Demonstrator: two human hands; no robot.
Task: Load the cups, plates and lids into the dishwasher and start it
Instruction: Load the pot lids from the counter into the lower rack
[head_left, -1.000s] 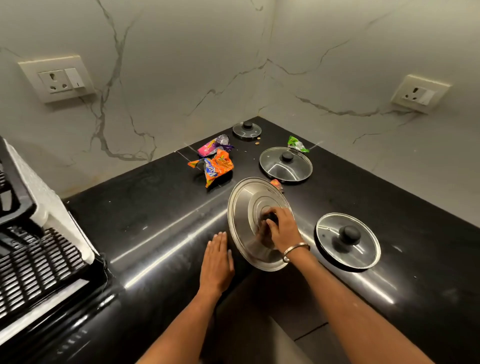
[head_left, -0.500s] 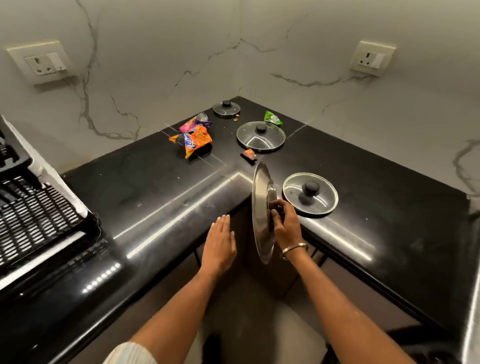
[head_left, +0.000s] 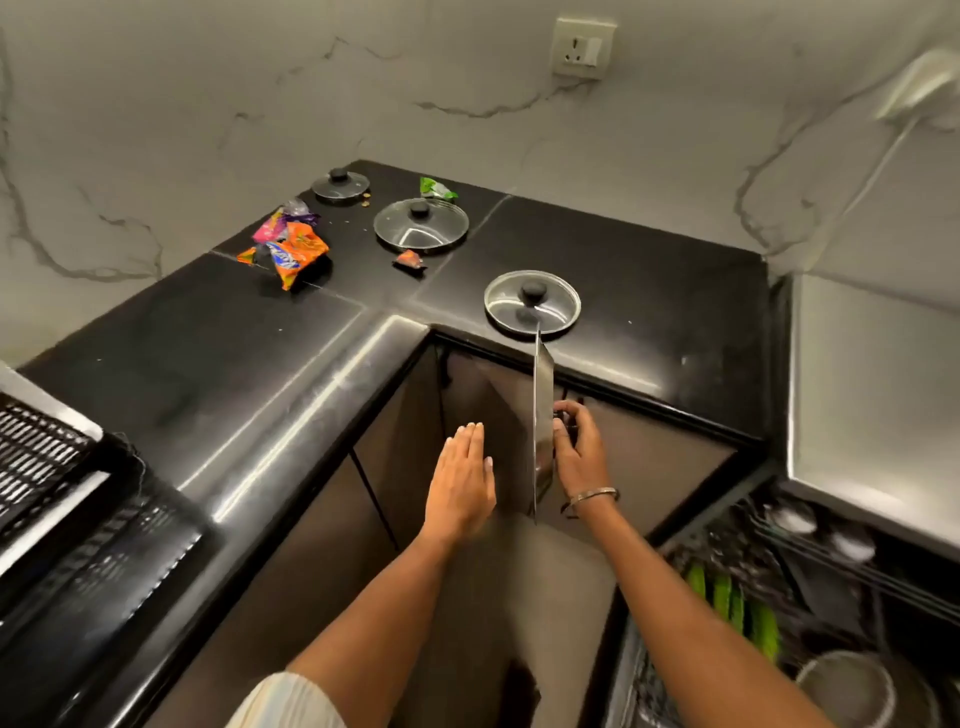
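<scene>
My right hand grips the black knob of a large steel lid, held on edge in the air in front of the counter corner. Just left of the lid, my left hand hovers flat with straight fingers, holding nothing. Three glass lids with black knobs lie on the black counter: one near the front edge, a larger one behind it, and a small one at the back. The open dishwasher's rack shows at lower right, with green items and a steel vessel in it.
Snack wrappers lie on the counter's back left, a green one and a small orange one near the lids. A black wire rack sits at far left. A steel appliance top stands at right. Brown cabinet doors fill the corner below.
My right hand has carried the steel lid off the counter, down and to the right, turning it fully on edge. My left hand left the counter edge. The view swung right, revealing the dishwasher rack.
</scene>
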